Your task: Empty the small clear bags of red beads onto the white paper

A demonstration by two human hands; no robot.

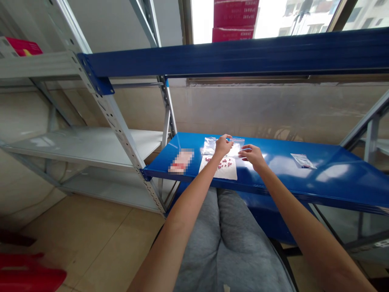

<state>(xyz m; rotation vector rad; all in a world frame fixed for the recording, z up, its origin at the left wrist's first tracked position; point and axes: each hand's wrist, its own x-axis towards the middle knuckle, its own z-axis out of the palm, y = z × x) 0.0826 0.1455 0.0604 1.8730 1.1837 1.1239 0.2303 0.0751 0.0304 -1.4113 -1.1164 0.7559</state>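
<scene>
Partly hidden, the bag (238, 142) lies between our left grip (223, 146) and right grip (254, 156), at the far part of the shelf (273, 160); glare washes out its lower part. We cannot tell whether either grip is clamped on it or only beside it. Our left forearm (194, 194) hides some red bits (229, 164) on the sheet (227, 174). The bag's lined edge points away from us, toward the wall (243, 101); its long axis we cannot make out.

a bright window (273, 18) at one o'clock gives daylight; white shelf (91, 142) stands at nine, tiled floor (97, 239) lies at eight.
</scene>
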